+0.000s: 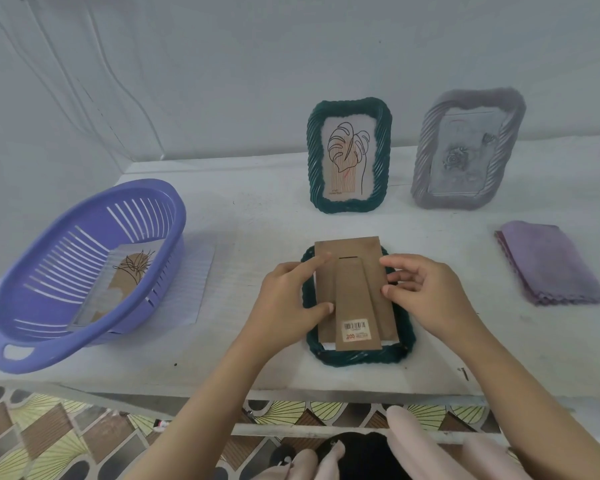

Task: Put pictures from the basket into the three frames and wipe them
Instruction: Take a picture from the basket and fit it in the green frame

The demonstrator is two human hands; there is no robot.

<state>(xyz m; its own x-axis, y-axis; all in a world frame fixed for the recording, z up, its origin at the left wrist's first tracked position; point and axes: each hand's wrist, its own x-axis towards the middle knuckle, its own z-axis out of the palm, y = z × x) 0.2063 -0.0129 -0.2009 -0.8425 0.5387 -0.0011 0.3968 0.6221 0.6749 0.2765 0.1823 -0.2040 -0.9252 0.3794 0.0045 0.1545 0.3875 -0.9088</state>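
A dark green frame (359, 356) lies face down near the table's front edge, its brown cardboard back (352, 258) sticking out past the far side. My left hand (286, 299) holds the back's left edge with thumb and fingers. My right hand (426, 292) pinches the right edge. A second green frame (314, 150) stands upright behind, showing a leaf drawing. To its right stands a grey frame (421, 161) with a rose picture. The purple basket (94, 327) sits tilted at the left with a picture (125, 278) inside.
A folded purple cloth (548, 263) lies on the right of the white table (257, 220). A clear sheet lies beside the basket. The wall rises close behind the standing frames. Below the table edge is patterned floor.
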